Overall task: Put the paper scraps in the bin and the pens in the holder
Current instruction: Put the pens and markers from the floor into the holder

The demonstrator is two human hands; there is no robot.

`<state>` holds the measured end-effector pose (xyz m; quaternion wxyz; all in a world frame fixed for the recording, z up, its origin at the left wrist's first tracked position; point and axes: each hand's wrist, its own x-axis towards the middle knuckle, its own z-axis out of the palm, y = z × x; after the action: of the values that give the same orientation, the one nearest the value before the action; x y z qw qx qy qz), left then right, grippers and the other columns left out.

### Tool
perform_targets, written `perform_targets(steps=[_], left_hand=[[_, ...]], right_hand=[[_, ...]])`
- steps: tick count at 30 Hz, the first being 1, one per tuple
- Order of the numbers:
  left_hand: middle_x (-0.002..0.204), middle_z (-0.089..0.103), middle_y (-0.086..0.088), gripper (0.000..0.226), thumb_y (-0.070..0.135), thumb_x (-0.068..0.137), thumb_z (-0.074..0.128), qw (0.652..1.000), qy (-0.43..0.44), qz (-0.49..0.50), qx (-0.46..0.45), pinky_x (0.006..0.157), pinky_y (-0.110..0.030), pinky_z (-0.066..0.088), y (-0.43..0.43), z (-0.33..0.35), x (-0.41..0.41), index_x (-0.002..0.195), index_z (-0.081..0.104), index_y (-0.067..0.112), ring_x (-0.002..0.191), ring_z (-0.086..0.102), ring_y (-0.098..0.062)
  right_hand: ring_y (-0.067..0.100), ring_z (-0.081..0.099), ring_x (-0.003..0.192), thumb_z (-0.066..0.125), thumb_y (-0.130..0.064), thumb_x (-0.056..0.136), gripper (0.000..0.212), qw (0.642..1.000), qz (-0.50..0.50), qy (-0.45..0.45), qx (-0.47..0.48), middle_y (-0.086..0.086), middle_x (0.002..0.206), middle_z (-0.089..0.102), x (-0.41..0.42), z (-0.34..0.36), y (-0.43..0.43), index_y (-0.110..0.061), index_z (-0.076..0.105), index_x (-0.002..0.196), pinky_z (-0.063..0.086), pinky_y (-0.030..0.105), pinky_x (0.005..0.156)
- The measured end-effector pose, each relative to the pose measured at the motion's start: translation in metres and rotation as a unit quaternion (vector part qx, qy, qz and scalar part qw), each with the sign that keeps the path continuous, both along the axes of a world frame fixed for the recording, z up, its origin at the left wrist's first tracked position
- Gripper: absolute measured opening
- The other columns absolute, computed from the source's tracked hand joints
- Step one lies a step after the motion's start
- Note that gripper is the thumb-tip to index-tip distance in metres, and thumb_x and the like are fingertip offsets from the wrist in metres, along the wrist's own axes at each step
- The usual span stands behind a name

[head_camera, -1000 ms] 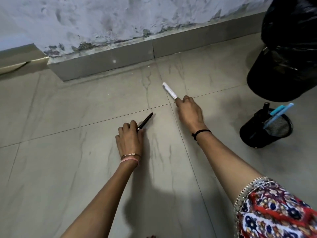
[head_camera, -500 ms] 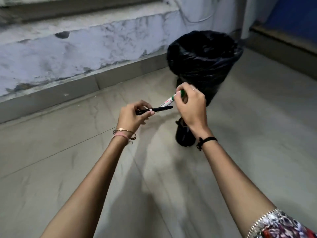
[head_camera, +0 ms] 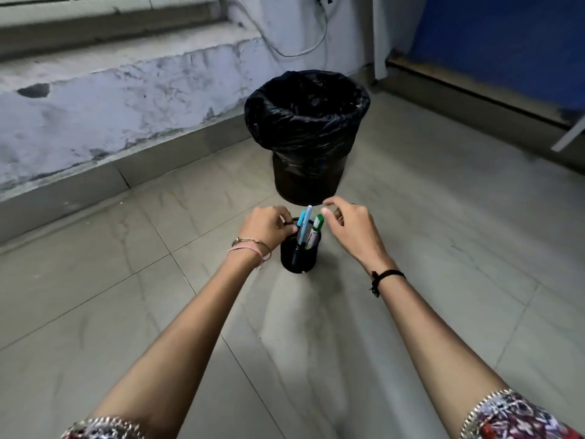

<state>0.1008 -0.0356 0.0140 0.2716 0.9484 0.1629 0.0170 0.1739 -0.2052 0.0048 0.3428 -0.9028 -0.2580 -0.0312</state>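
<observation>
Both pens are now standing in the holder point(head_camera: 299, 255), right hand point(head_camera: 349, 229) spreading open above, left hand point(head_camera: 269, 226) fingers curling at its rim, perhaps hiding the black pen.

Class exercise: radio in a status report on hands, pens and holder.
Right hand open above holder. Left hand at its rim, grip unclear. Green-capped marker in holder. Nothing blocking.

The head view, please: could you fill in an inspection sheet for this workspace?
Surface: grey tiled floor.
Job's things: black mesh holder with blue pens and green-capped marker; lined bin behind it; no paper scraps seen.
Clutter: nothing seen.
Grippers: left hand curled at holder's rim, its contents unclear; right hand open above marker.
Cables: white cable on wall.
Surroundings: stained wall, blue panel.
</observation>
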Motion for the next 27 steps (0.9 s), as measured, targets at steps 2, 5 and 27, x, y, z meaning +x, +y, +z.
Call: perform_targets(steps=[2,5,27], left_hand=[[0.091,0.073,-0.004,0.026,0.041,0.089,0.049,0.996,-0.051,0.067,0.027,0.071,-0.035,0.052,0.010,0.000,-0.002,0.097,0.065,0.022,0.087,0.065,-0.028],[0.089,0.074,-0.006,0.034,0.047,0.089,0.037,0.977,-0.093,0.191,-0.020,0.071,-0.037,0.053,0.027,-0.011,-0.010,0.096,0.062,0.024,0.085,0.067,-0.031],[0.077,0.070,0.000,0.020,0.019,0.076,0.056,0.901,0.012,0.327,-0.286,0.078,-0.047,0.057,0.067,-0.010,-0.016,0.066,0.060,0.036,0.081,0.070,-0.026]], right_hand=[[0.023,0.061,0.066,0.046,-0.023,0.093,0.016,0.998,-0.032,0.025,0.037,0.003,0.072,0.065,0.002,-0.004,-0.004,-0.020,0.061,0.097,0.053,0.033,0.062],[0.020,0.056,0.063,0.050,-0.007,0.084,0.015,0.996,-0.048,0.062,0.041,0.002,0.072,0.063,0.001,-0.018,-0.010,-0.019,0.059,0.082,0.044,0.024,0.063],[0.019,0.058,0.088,0.079,-0.016,0.070,0.013,0.972,0.058,0.229,0.007,0.000,0.095,0.055,-0.001,0.019,0.049,-0.019,0.069,0.077,0.054,0.043,0.084]])
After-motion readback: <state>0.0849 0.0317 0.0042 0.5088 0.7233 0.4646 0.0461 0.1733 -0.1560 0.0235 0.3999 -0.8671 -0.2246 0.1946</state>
